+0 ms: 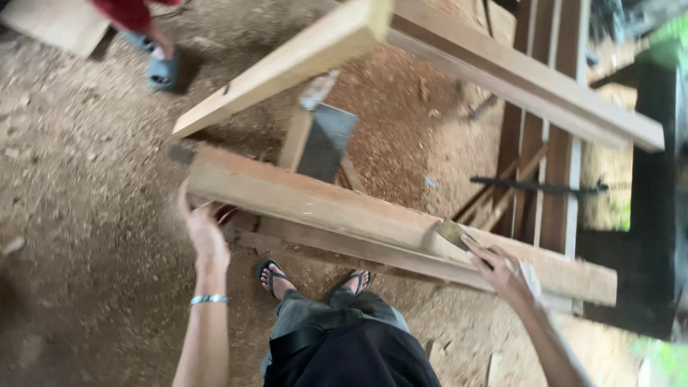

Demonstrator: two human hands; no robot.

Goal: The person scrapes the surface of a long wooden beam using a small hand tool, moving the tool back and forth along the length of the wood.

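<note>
Beam (344, 208) lies across the sawdust floor (86, 215) before the feet; left hand (206, 240), fingers spread, steadies its near end, while right hand (502, 272) pinches a block (453, 233) best kept flat on its far end.

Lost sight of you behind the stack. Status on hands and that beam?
Left hand open against near beam end. Right hand presses scraper blade on beam top. Second beam just beyond.

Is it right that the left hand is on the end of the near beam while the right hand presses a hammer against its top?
Not quite. In the head view the right hand presses a flat scraper, not a hammer, on the beam. The left hand is at the beam's end, as you said.
</note>
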